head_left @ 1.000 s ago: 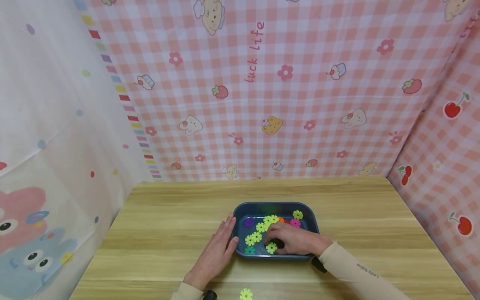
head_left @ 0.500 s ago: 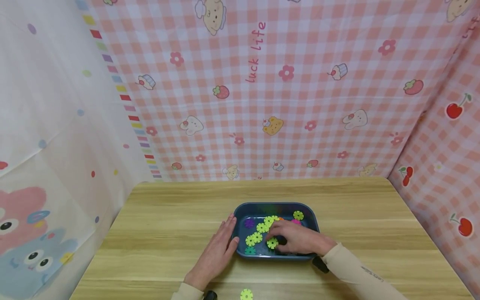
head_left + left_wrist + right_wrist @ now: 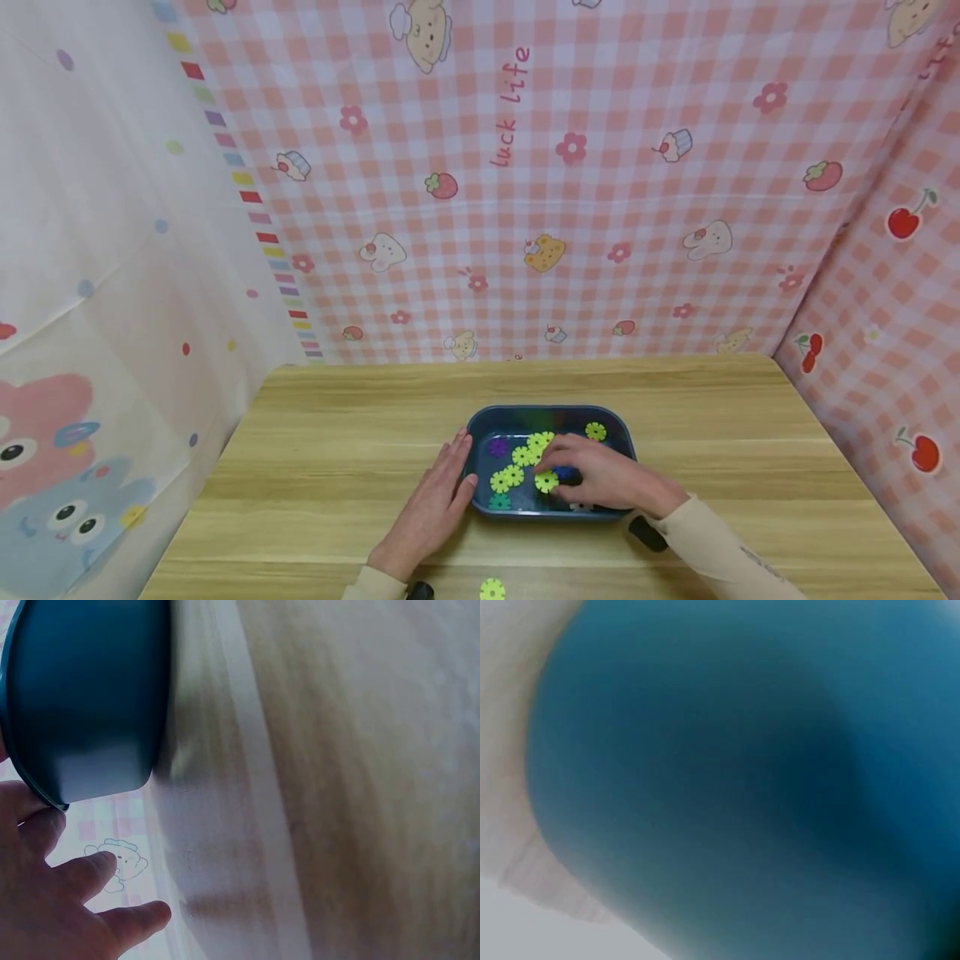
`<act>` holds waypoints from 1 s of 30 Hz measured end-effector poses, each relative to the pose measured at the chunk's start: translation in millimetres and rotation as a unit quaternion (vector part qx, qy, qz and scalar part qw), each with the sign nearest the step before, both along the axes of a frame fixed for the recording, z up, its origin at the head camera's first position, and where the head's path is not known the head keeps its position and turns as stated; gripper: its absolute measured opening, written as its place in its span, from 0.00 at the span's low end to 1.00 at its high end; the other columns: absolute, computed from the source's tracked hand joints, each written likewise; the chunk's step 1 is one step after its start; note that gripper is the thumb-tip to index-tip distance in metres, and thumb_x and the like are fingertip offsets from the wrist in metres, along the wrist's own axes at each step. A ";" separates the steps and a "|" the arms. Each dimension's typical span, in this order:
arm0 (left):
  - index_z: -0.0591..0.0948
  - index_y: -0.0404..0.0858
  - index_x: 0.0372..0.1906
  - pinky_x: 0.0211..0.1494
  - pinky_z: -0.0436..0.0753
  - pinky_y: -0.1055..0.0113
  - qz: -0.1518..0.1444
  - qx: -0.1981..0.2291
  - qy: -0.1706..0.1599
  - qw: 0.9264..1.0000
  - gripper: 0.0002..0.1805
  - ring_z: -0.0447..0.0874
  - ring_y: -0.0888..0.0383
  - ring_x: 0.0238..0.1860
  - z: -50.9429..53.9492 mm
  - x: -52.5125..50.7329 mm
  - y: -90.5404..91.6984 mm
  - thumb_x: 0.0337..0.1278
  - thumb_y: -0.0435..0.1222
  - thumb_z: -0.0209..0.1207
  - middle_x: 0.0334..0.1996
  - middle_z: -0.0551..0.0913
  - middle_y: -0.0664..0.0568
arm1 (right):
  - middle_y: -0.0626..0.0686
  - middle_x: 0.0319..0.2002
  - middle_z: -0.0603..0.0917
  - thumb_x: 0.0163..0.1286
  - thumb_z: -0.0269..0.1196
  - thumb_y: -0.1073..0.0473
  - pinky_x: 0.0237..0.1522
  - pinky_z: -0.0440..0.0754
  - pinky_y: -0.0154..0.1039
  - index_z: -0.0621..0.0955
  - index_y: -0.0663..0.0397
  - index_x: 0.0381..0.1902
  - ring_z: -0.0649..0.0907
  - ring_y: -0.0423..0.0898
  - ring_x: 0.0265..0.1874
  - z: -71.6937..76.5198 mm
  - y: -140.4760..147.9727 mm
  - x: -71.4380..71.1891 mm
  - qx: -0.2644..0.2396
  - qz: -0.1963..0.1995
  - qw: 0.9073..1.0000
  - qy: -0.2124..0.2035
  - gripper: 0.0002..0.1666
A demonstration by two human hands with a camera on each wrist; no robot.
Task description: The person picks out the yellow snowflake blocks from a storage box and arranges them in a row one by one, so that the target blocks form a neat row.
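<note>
A dark blue tray (image 3: 551, 512) stands on the table and holds several notched plastic snowflake discs. My left hand (image 3: 427, 508) rests along the tray's left end, fingers extended against the rim; the left wrist view shows its spread fingers beside the tray wall. Inside the tray, my right hand (image 3: 600, 475) pinches a yellow-green snowflake disc (image 3: 546, 481) between fingertips and thumb. Left of it lie more yellow-green discs (image 3: 501, 482), a purple disc (image 3: 498, 447) and a teal disc (image 3: 499, 502). The right hand covers part of the contents. Only blurred blue tray wall fills the right wrist view.
One loose yellow-green disc (image 3: 492, 589) lies on the wooden table (image 3: 360, 417) near the front. Another yellow-green disc (image 3: 596, 431) is at the tray's back right. A pink checked cloth (image 3: 570, 192) hangs behind the table, with cloths at both sides.
My right hand has shifted slightly up and right within the tray, and the yellow-green disc at its fingertips has moved away from the front wall with it. The left hand keeps its place.
</note>
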State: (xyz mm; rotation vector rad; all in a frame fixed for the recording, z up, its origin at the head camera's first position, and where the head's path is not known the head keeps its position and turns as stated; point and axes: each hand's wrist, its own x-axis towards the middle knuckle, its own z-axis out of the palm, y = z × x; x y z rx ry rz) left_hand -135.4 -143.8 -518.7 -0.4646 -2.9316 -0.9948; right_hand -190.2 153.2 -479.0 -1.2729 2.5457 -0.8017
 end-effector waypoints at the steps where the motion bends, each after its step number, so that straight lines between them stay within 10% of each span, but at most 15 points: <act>1: 0.58 0.39 0.82 0.74 0.62 0.31 0.000 -0.001 -0.002 1.000 0.32 0.54 0.38 0.80 -0.2 0.0 -0.1 0.83 0.45 0.47 0.83 0.53 0.49 | 0.40 0.54 0.80 0.73 0.68 0.57 0.60 0.81 0.46 0.87 0.48 0.56 0.79 0.41 0.54 0.8 0.5 0.8 -0.002 -0.001 1.000 0.001 0.15; 30: 0.58 0.39 0.83 0.74 0.62 0.31 0.004 0.003 0.001 1.000 0.32 0.54 0.39 0.80 -0.3 0.7 0.4 0.83 0.45 0.46 0.83 0.53 0.50 | 0.41 0.55 0.81 0.73 0.69 0.53 0.58 0.83 0.43 0.88 0.45 0.56 0.80 0.41 0.54 15.1 2.2 32.1 -0.065 0.015 0.995 0.071 0.15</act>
